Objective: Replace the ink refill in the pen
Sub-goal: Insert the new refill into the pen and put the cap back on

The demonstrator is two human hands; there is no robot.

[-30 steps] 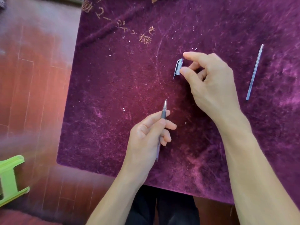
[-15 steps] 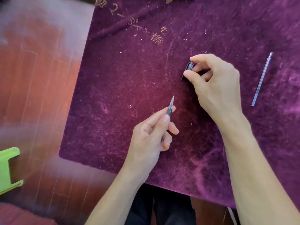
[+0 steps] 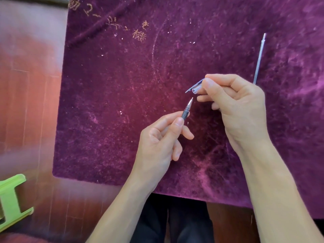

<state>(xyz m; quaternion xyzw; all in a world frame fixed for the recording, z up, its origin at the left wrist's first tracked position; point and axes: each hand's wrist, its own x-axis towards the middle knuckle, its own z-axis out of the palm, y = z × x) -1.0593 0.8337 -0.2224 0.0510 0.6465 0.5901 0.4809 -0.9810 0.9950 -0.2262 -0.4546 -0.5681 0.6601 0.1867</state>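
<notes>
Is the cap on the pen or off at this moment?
Off. The right hand holds the clear cap apart from the bare tip of the pen, held in the left hand.

The grey pen (image 3: 186, 112) points up-right toward its clear cap (image 3: 196, 88); the spare refill (image 3: 259, 58) lies well apart.

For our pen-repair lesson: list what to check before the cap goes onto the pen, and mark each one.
1. Left hand grips the pen firmly: ok.
2. Pen tip points toward the cap: ok.
3. Right hand holds the cap with its open end facing the tip: ok.
4. Cap and tip are lined up but apart: ok.
5. Spare refill lies clear of both hands on the purple cloth: ok.
6. New refill sits inside the pen: cannot tell.
</notes>
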